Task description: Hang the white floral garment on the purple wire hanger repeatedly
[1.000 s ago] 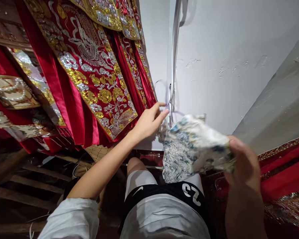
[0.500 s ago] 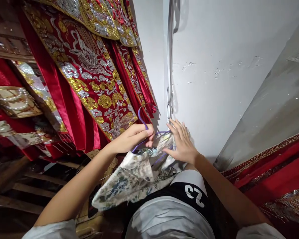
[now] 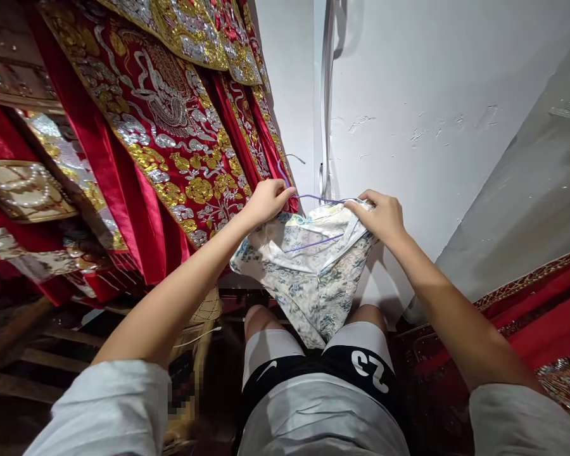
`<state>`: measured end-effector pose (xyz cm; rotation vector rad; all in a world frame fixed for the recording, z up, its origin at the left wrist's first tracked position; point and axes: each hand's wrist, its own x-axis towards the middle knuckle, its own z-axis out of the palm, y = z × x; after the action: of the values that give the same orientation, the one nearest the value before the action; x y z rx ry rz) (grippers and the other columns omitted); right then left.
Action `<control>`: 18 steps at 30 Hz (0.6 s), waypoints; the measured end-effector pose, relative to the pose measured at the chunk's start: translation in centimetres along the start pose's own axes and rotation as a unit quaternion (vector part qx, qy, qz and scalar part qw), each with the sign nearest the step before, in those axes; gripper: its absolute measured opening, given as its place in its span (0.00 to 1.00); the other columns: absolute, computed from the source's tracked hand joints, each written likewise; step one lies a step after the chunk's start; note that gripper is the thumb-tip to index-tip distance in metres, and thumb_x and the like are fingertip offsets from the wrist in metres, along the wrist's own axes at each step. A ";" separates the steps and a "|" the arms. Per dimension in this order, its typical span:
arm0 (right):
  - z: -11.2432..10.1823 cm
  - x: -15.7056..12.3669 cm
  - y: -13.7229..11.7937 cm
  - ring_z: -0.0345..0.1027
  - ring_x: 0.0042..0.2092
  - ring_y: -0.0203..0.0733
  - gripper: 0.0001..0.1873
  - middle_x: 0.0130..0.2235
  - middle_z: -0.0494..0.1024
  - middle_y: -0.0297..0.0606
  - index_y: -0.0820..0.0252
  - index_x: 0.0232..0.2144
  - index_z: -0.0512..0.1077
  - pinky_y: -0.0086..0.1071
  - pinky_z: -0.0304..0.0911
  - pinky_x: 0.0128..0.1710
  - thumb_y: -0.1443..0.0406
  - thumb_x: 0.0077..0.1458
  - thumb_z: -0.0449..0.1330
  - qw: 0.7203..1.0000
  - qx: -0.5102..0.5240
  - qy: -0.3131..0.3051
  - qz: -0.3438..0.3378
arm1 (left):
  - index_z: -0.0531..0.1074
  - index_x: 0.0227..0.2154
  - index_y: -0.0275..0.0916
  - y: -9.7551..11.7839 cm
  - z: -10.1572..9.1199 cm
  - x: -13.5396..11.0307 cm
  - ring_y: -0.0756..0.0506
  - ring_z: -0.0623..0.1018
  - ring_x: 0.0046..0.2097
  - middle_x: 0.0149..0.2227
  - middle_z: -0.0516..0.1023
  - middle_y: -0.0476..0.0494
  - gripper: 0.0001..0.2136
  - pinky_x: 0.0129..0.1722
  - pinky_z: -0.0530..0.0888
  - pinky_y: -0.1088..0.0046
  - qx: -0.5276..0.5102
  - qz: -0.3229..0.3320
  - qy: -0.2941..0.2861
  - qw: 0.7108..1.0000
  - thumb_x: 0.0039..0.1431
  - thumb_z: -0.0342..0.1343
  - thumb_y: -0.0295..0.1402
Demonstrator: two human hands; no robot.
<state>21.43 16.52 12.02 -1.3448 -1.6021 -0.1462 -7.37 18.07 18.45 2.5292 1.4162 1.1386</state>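
Observation:
A thin purple clothes hanger (image 3: 319,198) sits inside a white floral V-neck top (image 3: 304,297). My left hand (image 3: 268,200) is closed around the hanger near the base of its hook, which rises just beyond my fingers. My right hand (image 3: 382,214) pinches the top at its right shoulder, by the end of the hanger's upper arm. The hanger's lower bar shows through the open neckline. The top hangs spread between both hands, its lower part dropping between my knees. My fingertips are partly hidden behind the cloth.
Red garments with gold and silver embroidery (image 3: 194,158) hang on the left. A white wall (image 3: 408,82) with a vertical metal strip (image 3: 323,95) stands ahead. On the right are a translucent plastic sheet (image 3: 513,190) and red trimmed fabric (image 3: 541,304). Wooden slats (image 3: 61,361) lie low left.
Both hands have risen and moved farther from me with the hanger and top. My right hand has shifted outward and closed on the shoulder. The bunched top has opened out and hangs down.

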 end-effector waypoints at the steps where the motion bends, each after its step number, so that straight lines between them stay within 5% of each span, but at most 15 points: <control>1: -0.3 0.2 0.3 0.69 0.32 0.46 0.20 0.28 0.78 0.38 0.55 0.30 0.79 0.35 0.56 0.33 0.46 0.52 0.65 1.000 0.005 0.013 0.010 | 0.63 0.20 0.41 0.4 0.6 1.1 0.44 0.73 0.30 0.22 0.71 0.45 0.19 0.39 0.72 0.63 0.022 0.005 0.020 1.000 0.67 0.55 0.39; 6: -2.6 -0.3 1.8 0.61 0.28 0.41 0.22 0.22 0.69 0.34 0.56 0.22 0.72 0.34 0.52 0.30 0.45 0.52 0.64 0.998 0.025 0.039 0.040 | 0.65 0.22 0.39 3.1 3.2 4.0 0.42 0.74 0.35 0.26 0.73 0.43 0.17 0.43 0.70 0.63 0.028 0.026 0.056 0.998 0.67 0.56 0.37; 11: -3.8 -3.3 3.1 0.63 0.29 0.43 0.21 0.24 0.70 0.34 0.56 0.23 0.72 0.35 0.55 0.31 0.46 0.53 0.65 0.997 0.027 0.029 0.071 | 0.70 0.28 0.38 4.5 5.1 2.5 0.40 0.76 0.37 0.29 0.76 0.40 0.14 0.42 0.71 0.62 0.036 0.045 0.031 0.998 0.70 0.52 0.37; 15: -0.7 -6.1 3.1 0.72 0.43 0.53 0.13 0.38 0.80 0.44 0.55 0.35 0.78 0.44 0.65 0.46 0.53 0.59 0.62 0.993 -0.004 0.114 0.033 | 0.73 0.43 0.35 3.8 6.7 -1.0 0.36 0.78 0.45 0.40 0.79 0.35 0.08 0.48 0.73 0.58 0.063 0.059 0.008 0.996 0.68 0.53 0.34; 18: 2.8 -7.5 2.3 0.71 0.52 0.56 0.09 0.43 0.81 0.46 0.55 0.39 0.80 0.53 0.64 0.57 0.61 0.61 0.59 0.979 0.019 0.204 -0.016 | 0.67 0.57 0.37 2.3 8.7 -4.8 0.34 0.72 0.59 0.57 0.73 0.30 0.19 0.59 0.69 0.54 0.038 0.091 0.097 0.990 0.64 0.55 0.29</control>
<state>20.76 14.14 4.07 -1.1705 -1.2722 -0.3843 -1.94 15.85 10.15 2.7126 1.3111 1.4205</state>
